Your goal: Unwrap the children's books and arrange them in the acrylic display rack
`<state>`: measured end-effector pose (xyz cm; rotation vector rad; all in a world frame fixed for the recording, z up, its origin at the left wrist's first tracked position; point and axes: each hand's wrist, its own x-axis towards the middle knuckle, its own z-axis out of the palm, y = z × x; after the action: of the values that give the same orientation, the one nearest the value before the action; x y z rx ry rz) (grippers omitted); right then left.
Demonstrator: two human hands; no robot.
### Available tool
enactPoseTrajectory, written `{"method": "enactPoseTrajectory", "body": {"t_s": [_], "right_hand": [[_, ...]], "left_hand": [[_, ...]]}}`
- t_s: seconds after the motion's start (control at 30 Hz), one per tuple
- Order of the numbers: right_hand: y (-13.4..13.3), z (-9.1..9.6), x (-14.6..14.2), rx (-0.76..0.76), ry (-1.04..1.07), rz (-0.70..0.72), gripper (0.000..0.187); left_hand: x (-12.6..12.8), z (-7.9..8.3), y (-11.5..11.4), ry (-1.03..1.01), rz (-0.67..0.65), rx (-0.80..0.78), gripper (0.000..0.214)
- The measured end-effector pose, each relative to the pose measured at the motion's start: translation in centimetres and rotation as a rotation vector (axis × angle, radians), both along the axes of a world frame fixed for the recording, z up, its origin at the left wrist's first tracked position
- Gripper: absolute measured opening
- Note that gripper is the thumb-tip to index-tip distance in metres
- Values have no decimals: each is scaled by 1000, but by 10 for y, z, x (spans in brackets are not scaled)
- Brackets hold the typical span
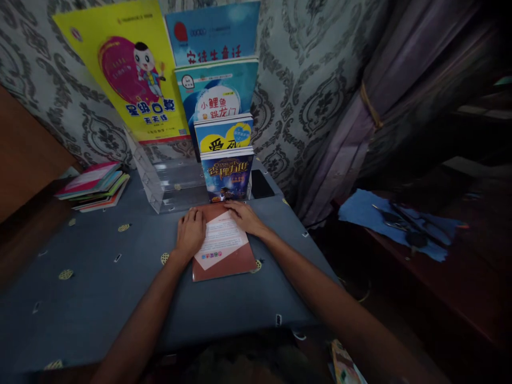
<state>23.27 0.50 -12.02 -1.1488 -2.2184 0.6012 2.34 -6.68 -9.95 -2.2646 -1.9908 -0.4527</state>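
A reddish-brown book [246, 264] with a pale printed panel lies flat on the cloth-covered table, turned upside down to me. My left hand [191, 233] rests over its far left edge, fingers laid forward and slightly bent. Across the far right corner lies my right hand [245, 217], its fingers stretched toward the book's far edge. Both hands touch the cover. Just beyond them, a clear tiered book rack [156, 184] holds a dark blue book [228, 178], a blue-and-yellow book [222, 136], a teal book [216, 88] and a blue book [216, 32] behind. A tall yellow workbook [132, 74] stands on its left side.
A pile of books [96, 184] lies at the table's back left. A dark flat object [262, 184] sits right of the rack. Patterned curtain [296, 80] hangs behind. At right, a blue cloth [396, 224] with small items covers part of a dark red surface [452, 298].
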Motion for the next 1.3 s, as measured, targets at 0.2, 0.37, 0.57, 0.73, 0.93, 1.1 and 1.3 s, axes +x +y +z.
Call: {"method": "enactPoseTrajectory", "body": {"t_s": [0.2,0.37,0.57,0.73,0.93,1.1,1.3], "right_hand": [[10,-5,6,-45,152,32,47],[13,-7,8,-101,205,38,46],[12,-5,7,-139,212,31,47],[8,-3,5,-142,196,22,49],[10,-7,4,-84,169,14,46],[10,-11,2,-21,182,13,42],[9,-8,1,-3,153,11,43]], "left_hand": [[13,3,-2,61,-220,-25,38],[36,1,-6,-57,-469,-88,41],[51,-1,-11,-34,-518,-128,41],[51,2,-12,-38,-514,-135,41],[48,15,-40,-65,-674,-235,37],[47,17,-70,-18,-751,-276,40],[49,6,-78,-29,-706,-145,44]]}}
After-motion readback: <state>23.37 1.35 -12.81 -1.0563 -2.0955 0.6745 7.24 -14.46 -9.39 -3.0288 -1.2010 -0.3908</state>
